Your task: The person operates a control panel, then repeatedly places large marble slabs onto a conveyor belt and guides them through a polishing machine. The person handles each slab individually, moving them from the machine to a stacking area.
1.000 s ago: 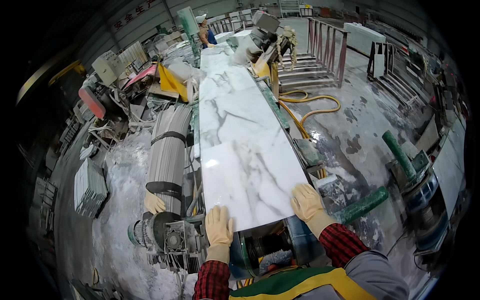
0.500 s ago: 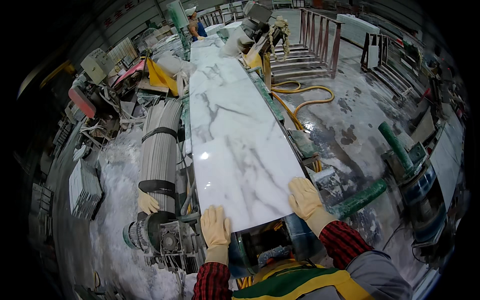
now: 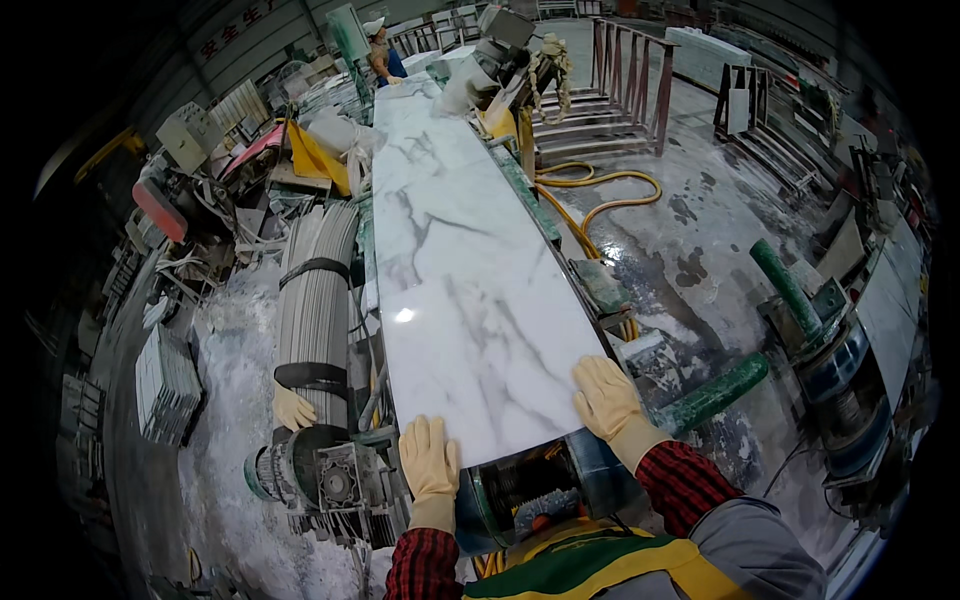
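A long white stone slab (image 3: pixel 470 290) with grey veins lies lengthwise on a machine bed, its near end between my hands. At its near left corner rests my left hand (image 3: pixel 428 462), in a cream glove, fingers stretched forward along the edge. My right hand (image 3: pixel 610 402), gloved alike, lies with fingers extended over the near right corner. Neither hand is wrapped round anything. Beneath the near end is a dark blue roller (image 3: pixel 600 475), partly covered by the slab.
To the left stand a strapped bundle of grey strips (image 3: pixel 312 300), a cream glove (image 3: pixel 293 407) and a motor (image 3: pixel 335 480). A green bar (image 3: pixel 715 395) juts out at right, near a yellow hose (image 3: pixel 625 195). A person (image 3: pixel 381 55) stands at the slab's far end.
The whole view has shifted slightly left. Both my hands stay at the slab's near corners, and the slab shows no clear movement beneath them.
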### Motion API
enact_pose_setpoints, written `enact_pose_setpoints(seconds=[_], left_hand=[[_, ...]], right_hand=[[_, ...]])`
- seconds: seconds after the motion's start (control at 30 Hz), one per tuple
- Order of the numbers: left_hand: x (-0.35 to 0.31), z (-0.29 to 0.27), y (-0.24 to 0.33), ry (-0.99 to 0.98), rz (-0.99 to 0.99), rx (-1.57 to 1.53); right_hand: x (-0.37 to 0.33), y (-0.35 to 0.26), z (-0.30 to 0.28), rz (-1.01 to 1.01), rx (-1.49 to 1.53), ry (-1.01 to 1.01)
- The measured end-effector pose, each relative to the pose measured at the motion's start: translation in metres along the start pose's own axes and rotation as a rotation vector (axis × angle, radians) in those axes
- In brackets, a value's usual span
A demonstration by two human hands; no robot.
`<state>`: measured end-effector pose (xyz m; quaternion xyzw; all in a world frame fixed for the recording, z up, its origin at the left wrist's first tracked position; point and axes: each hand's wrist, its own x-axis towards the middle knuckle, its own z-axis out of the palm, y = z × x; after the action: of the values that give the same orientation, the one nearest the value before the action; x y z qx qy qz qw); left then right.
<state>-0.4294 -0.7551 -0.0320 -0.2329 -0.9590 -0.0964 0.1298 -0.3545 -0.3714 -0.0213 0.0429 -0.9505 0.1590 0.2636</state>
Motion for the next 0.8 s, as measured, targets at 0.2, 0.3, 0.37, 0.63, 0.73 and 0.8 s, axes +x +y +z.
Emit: enact_pose_setpoints(seconds=[0.2,0.3,0.37,0.63,0.73,0.8], left_hand=[[0.000,-0.005,0.005,0.050,0.023,0.002],[-0.003,-0.005,0.005,0.064,0.025,0.009],[-0.006,-0.003,0.004,0.070,0.027,0.014],[-0.007,-0.009,0.010,0.001,-0.008,-0.011],[-0.010,-0.011,0.009,-0.025,-0.015,-0.004],[-0.013,-0.009,0.006,-0.019,-0.014,0.003]], right_hand=[[-0.009,0.005,0.005,0.017,0.012,-0.014],[-0.007,0.001,0.001,0.021,0.010,-0.030],[-0.009,0.001,0.001,0.018,0.000,-0.030],[-0.015,0.001,-0.001,0.011,-0.007,-0.035],[-0.017,0.000,0.000,0.025,-0.015,-0.055],[-0.017,0.000,0.002,0.017,-0.010,-0.047]])
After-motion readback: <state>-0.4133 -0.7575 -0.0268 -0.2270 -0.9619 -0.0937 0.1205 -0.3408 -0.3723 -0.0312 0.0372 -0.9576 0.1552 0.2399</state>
